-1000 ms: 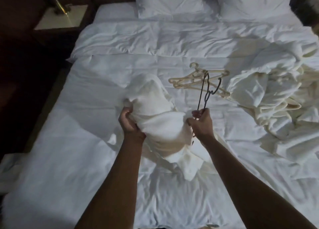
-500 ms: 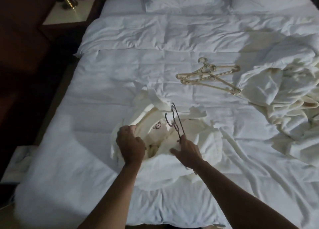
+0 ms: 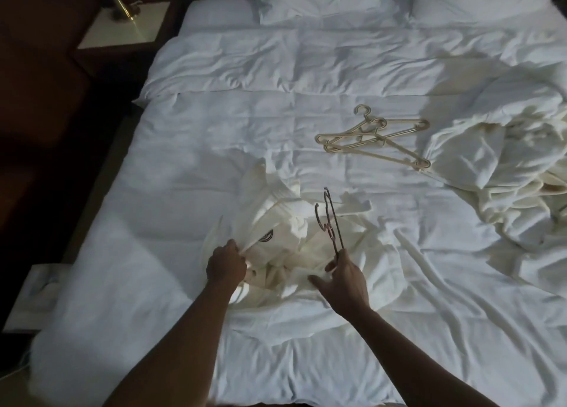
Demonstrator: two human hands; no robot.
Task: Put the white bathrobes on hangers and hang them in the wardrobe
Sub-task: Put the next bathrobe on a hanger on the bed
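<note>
At the bed's (image 3: pixel 190 161) left edge the mattress drops to dark floor, with a nightstand (image 3: pixel 122 25) off the top-left corner, so I have no room to spread cloth that way. My left hand (image 3: pixel 225 264) pinches a fold of the bathrobe (image 3: pixel 276 240), which lies bunched on the quilt toward the near edge, left of the middle, its crest facing up. My right hand (image 3: pixel 345 279) holds the dark hanger (image 3: pixel 329 219) by its lower end between thumb and fingertips, the other fingers loose, hook pointing toward the headboard, just above the robe.

To do this well, I think I should first find the collar and open the neck with my left hand, then feed one hanger arm into a shoulder before working the other in, so that the robe's weight does not drag it off sideways. Thick cloth will likely bunch, so I would keep the fold taut.

Further right, two pale hangers (image 3: pixel 372 139) lie crossed on the bare quilt, well apart from my hands. Between them and the robe is flat open room for laying it out. At the right edge more bathrobes (image 3: pixel 503 167) are heaped, which crowds that side.
</note>
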